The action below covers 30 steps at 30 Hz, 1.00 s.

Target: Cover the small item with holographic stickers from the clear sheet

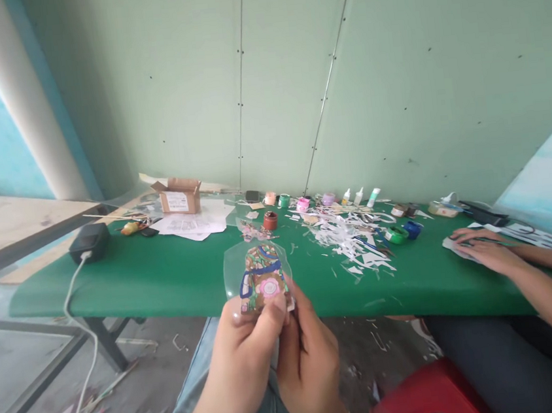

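Just in front of the green table's edge, both hands hold a small painted cutout (264, 280) with brown patterned areas, a blue band and a pink flower. A sheet of clear plastic film (231, 273) surrounds the cutout and sticks out past its outline. My left hand (249, 347) is closed on its lower left, the thumb pressed near the pink flower. Closed at the lower right edge is my right hand (308, 347), its fingers curled behind the piece and partly hidden.
White paper scraps (348, 235) lie on the green table (175, 276) among paint jars (397, 234). A cardboard box (180, 197) and a black adapter (89, 242) sit left. At right, another person's hands (488, 250) rest on paper. A red stool (428, 394) stands below.
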Motion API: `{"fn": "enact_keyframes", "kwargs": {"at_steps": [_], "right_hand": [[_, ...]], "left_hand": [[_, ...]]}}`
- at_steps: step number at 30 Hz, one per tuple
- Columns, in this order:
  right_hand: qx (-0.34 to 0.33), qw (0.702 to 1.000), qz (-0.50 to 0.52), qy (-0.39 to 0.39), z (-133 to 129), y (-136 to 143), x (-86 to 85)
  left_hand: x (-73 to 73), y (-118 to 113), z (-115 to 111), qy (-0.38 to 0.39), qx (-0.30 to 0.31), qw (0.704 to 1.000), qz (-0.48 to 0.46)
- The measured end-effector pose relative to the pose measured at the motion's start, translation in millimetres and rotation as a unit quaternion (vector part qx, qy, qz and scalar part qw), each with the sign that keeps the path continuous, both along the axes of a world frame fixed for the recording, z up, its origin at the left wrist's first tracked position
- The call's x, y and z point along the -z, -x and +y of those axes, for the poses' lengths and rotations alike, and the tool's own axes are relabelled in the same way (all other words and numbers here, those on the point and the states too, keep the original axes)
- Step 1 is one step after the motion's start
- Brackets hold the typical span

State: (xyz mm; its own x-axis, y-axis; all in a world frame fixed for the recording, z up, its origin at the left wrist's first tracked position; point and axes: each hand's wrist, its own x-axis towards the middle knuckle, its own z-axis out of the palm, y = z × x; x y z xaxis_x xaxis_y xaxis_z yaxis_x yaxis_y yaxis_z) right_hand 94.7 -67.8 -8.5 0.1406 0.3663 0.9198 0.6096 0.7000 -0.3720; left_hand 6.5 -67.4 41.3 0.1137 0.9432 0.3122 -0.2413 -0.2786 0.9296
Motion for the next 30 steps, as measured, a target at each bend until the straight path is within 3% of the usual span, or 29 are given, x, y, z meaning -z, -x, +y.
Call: {"fn": "enact_keyframes", "kwargs": {"at_steps": [9,17,25,30], "right_hand": [[-0.044,0.999,-0.011,0.020,-1.4,-4.8,-2.8],[-0.037,0.999,-0.004,0.005,-1.5,-1.5,-9.7],[-0.047,0.999,-0.010,0.002,-3.1,-2.6,-3.6],[-0.046,0.999,-0.014,0.013,-2.6,-3.7,-5.3]], "left_hand": [[-1.0,6.1,-0.7,-0.007,0.012,1.000,0.016],[-7.7,8.9,-3.1,-0.005,0.017,1.000,0.020],[-9.2,6.6,-4.5,0.055,0.021,0.998,0.016],[-12.6,3.3,-5.5,0.046,0.010,0.999,0.021]]}}
